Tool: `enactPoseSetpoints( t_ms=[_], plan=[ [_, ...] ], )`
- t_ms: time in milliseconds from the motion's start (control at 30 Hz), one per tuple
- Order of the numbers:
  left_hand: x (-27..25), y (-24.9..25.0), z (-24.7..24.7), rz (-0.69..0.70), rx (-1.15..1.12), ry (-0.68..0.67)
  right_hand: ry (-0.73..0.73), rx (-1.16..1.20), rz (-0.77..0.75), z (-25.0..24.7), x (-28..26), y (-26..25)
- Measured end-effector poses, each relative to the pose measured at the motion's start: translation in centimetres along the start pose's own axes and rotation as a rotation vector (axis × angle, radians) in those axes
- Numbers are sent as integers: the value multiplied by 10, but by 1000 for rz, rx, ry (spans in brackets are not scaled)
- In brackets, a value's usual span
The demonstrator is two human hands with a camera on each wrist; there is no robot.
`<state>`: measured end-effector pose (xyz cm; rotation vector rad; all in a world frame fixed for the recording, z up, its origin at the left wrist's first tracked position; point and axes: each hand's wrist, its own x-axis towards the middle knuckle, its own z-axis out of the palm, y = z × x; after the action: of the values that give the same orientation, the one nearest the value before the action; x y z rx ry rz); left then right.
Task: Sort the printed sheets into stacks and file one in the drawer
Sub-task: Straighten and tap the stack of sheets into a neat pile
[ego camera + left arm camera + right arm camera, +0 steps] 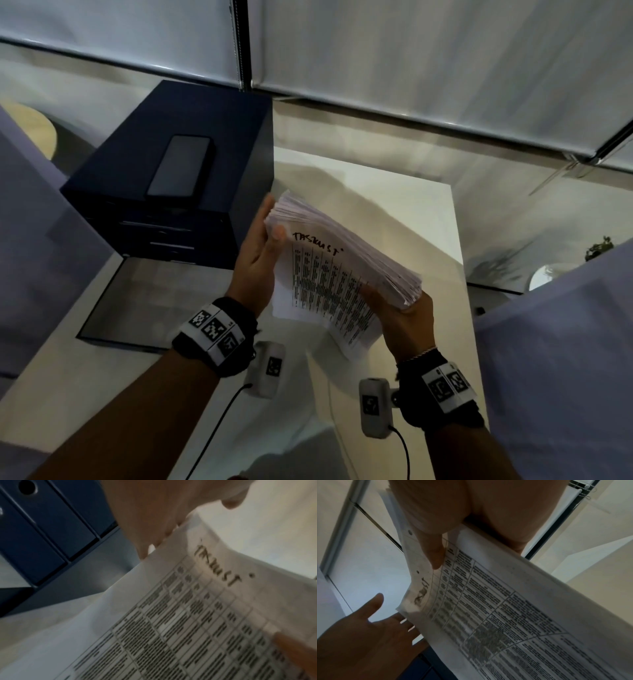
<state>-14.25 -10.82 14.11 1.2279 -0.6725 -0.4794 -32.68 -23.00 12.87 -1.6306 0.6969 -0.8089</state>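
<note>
Here, both hands point(255, 263) holding printed sheets point(342, 260), above white table point(411, 192)

Head view. The stack of sheets point(342, 260) is held above the surface point(394, 192), between the left hand point(260, 260) at its left end and the right hand point(407, 322) at its near right end. The drawer unit point(164, 212) stands on the surface to the left of the stack, with a phone point(181, 166) lying on its top. An open drawer point(102, 298) projects in front of the unit, left of the left hand. Window blinds point(411, 51) hang behind the surface.
</note>
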Motion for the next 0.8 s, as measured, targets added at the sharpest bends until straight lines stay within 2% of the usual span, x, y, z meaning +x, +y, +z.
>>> enactPoseSetpoints(
  t_ms=[167, 267, 333, 467, 600, 733, 800],
  plan=[
    [7, -10, -15, -57, 4, -38, 2, 19, 5, -2, 1, 3],
    [15, -30, -26, -203, 237, -160, -4, 52, 6, -5, 2, 3],
    [22, -38, -26, -233, 340, -184, -19, 27, 22, -5, 4, 4],
    [28, -36, -10, -221, 249, -59, 84, 5, 114, -1, 15, 9],
    [10, -36, 2, -120, 241, 93, 159, 10, 24, 2, 10, 4],
    [-14, -46, -1, -103, 276, 71, 127, 49, 53, 8, -1, 5],
    [-13, -46, -4, -89, 293, 40, 156, 110, -2, 7, 2, -2]
  ],
)
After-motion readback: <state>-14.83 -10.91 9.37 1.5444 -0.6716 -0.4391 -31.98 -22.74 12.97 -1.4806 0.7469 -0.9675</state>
